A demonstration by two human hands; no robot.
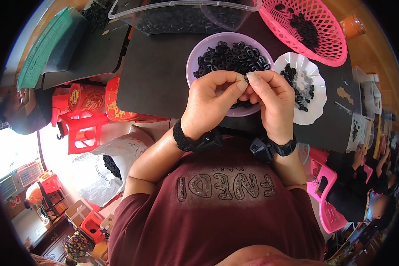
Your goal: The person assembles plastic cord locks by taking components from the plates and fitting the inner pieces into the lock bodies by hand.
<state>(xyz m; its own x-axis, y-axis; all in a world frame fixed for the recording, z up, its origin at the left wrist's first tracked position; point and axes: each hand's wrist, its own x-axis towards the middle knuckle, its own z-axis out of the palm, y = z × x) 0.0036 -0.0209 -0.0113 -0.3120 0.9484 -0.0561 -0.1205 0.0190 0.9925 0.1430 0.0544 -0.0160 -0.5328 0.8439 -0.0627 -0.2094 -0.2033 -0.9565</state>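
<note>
My left hand [213, 102] and my right hand [275, 99] meet fingertip to fingertip above the near part of a lavender bowl [189, 66]. Both are closed in a pinch around a small black plastic piece [246, 77], mostly hidden by the fingers. Heaped in the bowl are black two-holed pieces [230, 57] that look like cord locks. Right of it, a white scalloped plate [317, 108] carries smaller black parts [302, 106] and a patch of fine grey bits [303, 82], perhaps springs. Each wrist wears a black strap with a small device.
Beyond the bowl stands a clear bin [164, 26] full of black pieces. A pink mesh basket [339, 53] lies at the far right of the dark table [150, 80]. Left of me are a white sack [93, 177] and a red stool [82, 128]. Other people sit at the right near a pink chair [326, 204].
</note>
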